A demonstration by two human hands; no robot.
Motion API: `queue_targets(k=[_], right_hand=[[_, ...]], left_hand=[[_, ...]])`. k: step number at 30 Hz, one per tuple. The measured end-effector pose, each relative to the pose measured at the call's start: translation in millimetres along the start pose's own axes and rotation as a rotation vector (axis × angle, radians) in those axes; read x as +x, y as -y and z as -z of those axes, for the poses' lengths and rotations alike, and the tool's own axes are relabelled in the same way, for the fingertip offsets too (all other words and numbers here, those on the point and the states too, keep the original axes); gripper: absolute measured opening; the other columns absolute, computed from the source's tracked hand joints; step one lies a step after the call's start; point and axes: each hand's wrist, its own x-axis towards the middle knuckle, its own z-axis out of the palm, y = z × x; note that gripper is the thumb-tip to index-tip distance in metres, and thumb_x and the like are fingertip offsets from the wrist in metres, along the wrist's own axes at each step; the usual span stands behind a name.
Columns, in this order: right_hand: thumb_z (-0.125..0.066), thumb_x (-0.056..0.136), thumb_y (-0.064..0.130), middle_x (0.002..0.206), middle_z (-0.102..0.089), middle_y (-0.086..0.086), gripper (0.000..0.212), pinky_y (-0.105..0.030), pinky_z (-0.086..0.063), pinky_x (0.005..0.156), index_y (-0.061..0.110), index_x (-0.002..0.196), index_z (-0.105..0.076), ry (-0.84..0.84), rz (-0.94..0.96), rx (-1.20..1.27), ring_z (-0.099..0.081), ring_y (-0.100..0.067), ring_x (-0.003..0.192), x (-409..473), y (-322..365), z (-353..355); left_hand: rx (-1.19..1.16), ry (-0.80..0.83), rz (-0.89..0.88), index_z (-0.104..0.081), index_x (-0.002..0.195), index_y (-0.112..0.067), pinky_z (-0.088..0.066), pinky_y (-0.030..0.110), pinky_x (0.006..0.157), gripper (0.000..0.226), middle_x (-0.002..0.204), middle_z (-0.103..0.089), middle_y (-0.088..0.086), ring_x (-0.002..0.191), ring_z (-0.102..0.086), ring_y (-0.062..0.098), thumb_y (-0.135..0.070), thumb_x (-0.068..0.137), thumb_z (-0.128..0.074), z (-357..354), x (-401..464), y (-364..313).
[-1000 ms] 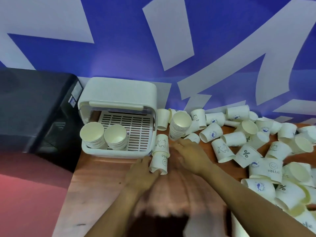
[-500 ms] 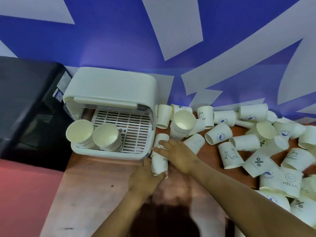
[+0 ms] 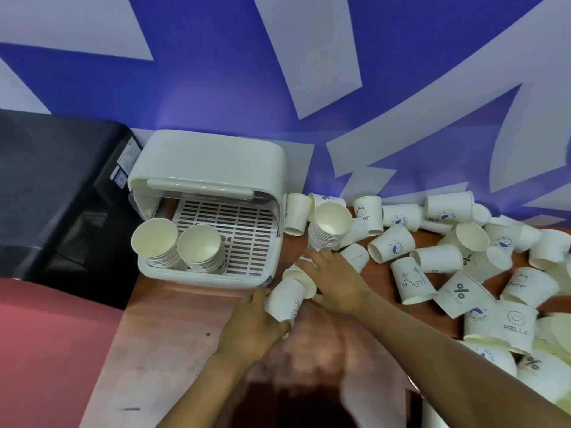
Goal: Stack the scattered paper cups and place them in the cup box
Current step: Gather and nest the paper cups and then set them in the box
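The left hand (image 3: 251, 327) grips a lying paper cup (image 3: 285, 299) near the cup box (image 3: 213, 168); the right hand (image 3: 335, 282) clasps its neighbour (image 3: 304, 281). Line up the mouths, then nest them gently.

White paper cups (image 3: 457, 264) lie scattered on their sides — two stacks (image 3: 179, 245) stand inside the open cup box (image 3: 210, 162).

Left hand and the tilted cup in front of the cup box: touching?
Touching. The head view shows the left hand with its fingers wrapped around the tilted cup, no gap.
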Motion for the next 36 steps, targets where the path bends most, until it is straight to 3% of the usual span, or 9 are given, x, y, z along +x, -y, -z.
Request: queue_targets(k=[4, 9, 12, 16, 20, 24, 30, 33, 36], right_hand=[[-0.073, 0.070, 0.039, 0.130, -0.051, -0.006, 0.069, -0.035, -0.040, 0.092, 0.014, 0.130, -0.048, -0.015, -0.103, 0.194, -0.049, -0.025, 0.113, -12, 8, 8], [-0.072, 0.070, 0.050, 0.132, -0.046, 0.000, 0.080, -0.037, -0.042, 0.095, 0.022, 0.136, -0.037, -0.030, -0.270, 0.319, -0.046, -0.020, 0.117, -24, 28, 19], [-0.070, 0.068, 0.056, 0.135, -0.042, 0.003, 0.087, -0.036, -0.042, 0.099, 0.027, 0.141, -0.032, -0.043, -0.315, 0.369, -0.044, -0.018, 0.121, -29, 41, 24], [-0.071, 0.066, 0.058, 0.129, -0.044, 0.009, 0.083, -0.032, -0.044, 0.093, 0.034, 0.136, -0.034, -0.128, -0.394, 0.494, -0.047, -0.011, 0.116, -37, 59, 31], [-0.073, 0.066, 0.055, 0.123, -0.047, 0.015, 0.073, -0.029, -0.045, 0.090, 0.038, 0.128, -0.037, -0.215, -0.472, 0.628, -0.047, -0.006, 0.111, -39, 79, 44], [-0.075, 0.070, 0.046, 0.113, -0.048, 0.018, 0.063, -0.016, -0.038, 0.078, 0.036, 0.121, -0.040, -0.284, -0.479, 0.676, -0.047, -0.004, 0.105, -27, 101, 63], [-0.065, 0.066, 0.058, 0.133, -0.042, 0.008, 0.081, -0.034, -0.046, 0.096, 0.035, 0.136, -0.031, -0.271, -0.460, 0.760, -0.044, -0.010, 0.120, 1, 137, 80], [-0.072, 0.072, 0.045, 0.125, -0.039, 0.015, 0.073, -0.026, -0.041, 0.093, 0.034, 0.133, -0.033, -0.287, -0.449, 0.762, -0.041, -0.005, 0.113, 13, 154, 87], [-0.073, 0.073, 0.041, 0.122, -0.035, 0.017, 0.074, -0.020, -0.036, 0.088, 0.032, 0.133, -0.031, -0.301, -0.473, 0.761, -0.040, -0.003, 0.108, 26, 166, 91]], left_hand=[[-0.052, -0.079, -0.058, -0.041, 0.133, -0.028, -0.035, 0.020, 0.083, 0.070, 0.118, -0.041, -0.003, 0.104, -0.046, 0.012, -0.042, 0.073, -0.073, 27, -21, 4], [0.014, -0.178, -0.166, -0.035, 0.139, -0.026, -0.037, 0.025, 0.090, 0.085, 0.119, -0.042, -0.004, 0.114, -0.046, 0.018, -0.047, 0.066, -0.076, 54, -38, 13], [0.045, -0.196, -0.258, -0.036, 0.136, -0.029, -0.034, 0.023, 0.091, 0.082, 0.120, -0.044, -0.011, 0.114, -0.043, 0.014, -0.046, 0.065, -0.075, 65, -47, 17], [0.097, -0.248, -0.354, -0.047, 0.127, -0.023, -0.031, 0.018, 0.092, 0.069, 0.121, -0.043, -0.010, 0.115, -0.044, 0.013, -0.035, 0.066, -0.079, 77, -55, 21], [0.154, -0.266, -0.420, -0.048, 0.133, -0.026, -0.029, 0.017, 0.096, 0.067, 0.125, -0.039, -0.008, 0.117, -0.039, 0.014, -0.032, 0.072, -0.075, 93, -63, 25], [0.207, -0.301, -0.496, -0.044, 0.137, -0.030, -0.038, 0.025, 0.099, 0.066, 0.127, -0.042, -0.008, 0.116, -0.041, 0.013, -0.036, 0.077, -0.071, 118, -68, 28], [0.270, -0.358, -0.493, -0.046, 0.135, -0.029, -0.033, 0.030, 0.106, 0.061, 0.136, -0.041, -0.008, 0.126, -0.035, 0.015, -0.036, 0.078, -0.066, 171, -62, 34], [0.273, -0.402, -0.508, -0.049, 0.133, -0.028, -0.032, 0.030, 0.105, 0.061, 0.135, -0.043, -0.008, 0.126, -0.034, 0.015, -0.038, 0.073, -0.057, 198, -57, 39], [0.223, -0.453, -0.526, -0.049, 0.134, -0.023, -0.025, 0.024, 0.104, 0.059, 0.138, -0.043, -0.006, 0.130, -0.031, 0.014, -0.026, 0.077, -0.066, 218, -49, 42]])
